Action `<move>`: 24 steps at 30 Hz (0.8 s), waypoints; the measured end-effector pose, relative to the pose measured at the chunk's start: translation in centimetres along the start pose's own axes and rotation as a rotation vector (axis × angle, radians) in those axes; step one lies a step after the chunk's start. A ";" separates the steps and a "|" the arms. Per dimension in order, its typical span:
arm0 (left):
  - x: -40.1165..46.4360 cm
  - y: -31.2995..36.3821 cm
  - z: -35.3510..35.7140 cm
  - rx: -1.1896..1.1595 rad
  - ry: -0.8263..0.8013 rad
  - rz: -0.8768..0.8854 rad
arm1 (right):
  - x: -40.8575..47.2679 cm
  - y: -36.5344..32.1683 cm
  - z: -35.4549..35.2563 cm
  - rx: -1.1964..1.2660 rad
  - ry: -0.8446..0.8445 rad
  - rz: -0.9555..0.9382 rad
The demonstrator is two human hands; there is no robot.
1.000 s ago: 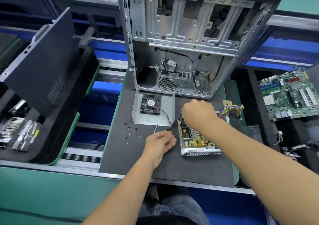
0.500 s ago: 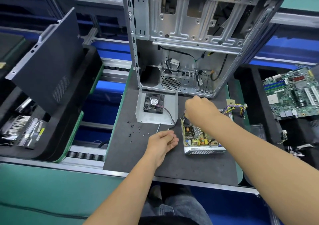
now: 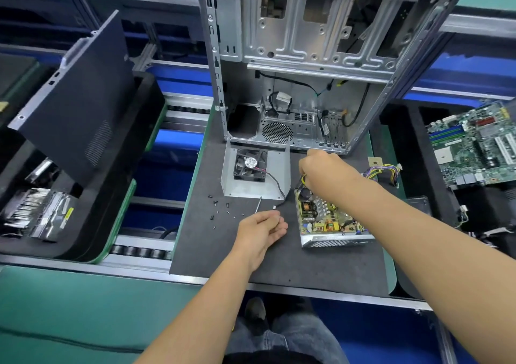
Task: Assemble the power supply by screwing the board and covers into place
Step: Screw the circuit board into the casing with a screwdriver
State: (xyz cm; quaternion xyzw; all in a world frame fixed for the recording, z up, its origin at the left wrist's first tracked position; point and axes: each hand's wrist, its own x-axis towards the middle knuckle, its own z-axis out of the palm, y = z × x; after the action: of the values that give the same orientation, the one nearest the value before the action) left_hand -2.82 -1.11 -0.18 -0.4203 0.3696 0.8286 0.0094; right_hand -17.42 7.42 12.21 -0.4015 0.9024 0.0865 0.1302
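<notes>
We see the power supply (image 3: 329, 218), board exposed, lying on the counter (image 3: 279, 266) mat; our right hand (image 3: 324, 174) sits curled over its far end, grip unclear, while our left hand (image 3: 262, 231) grips a screwdriver (image 3: 259, 204) beside loose screws (image 3: 220, 210)

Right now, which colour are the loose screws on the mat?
Black: the loose screws lie on the dark grey mat, seen in the head view.

Right hand (image 3: 325, 172) over open power supply (image 3: 329, 218), screws (image 3: 223, 210) nearby
</notes>
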 end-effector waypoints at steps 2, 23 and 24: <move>0.0 -0.1 0.0 -0.001 -0.001 -0.005 | 0.2 -0.1 -0.1 -0.019 -0.030 0.000; 0.5 0.4 1.8 -0.075 -0.018 -0.048 | -0.3 0.3 0.6 0.142 0.086 0.243; 0.4 0.5 1.9 -0.088 -0.020 -0.048 | -0.7 0.8 0.9 0.183 0.127 0.262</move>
State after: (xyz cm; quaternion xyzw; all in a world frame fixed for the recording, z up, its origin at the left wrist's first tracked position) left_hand -4.57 -0.42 0.52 -0.4206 0.3226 0.8478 0.0145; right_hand -17.44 8.68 11.64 -0.2717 0.9575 -0.0056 0.0967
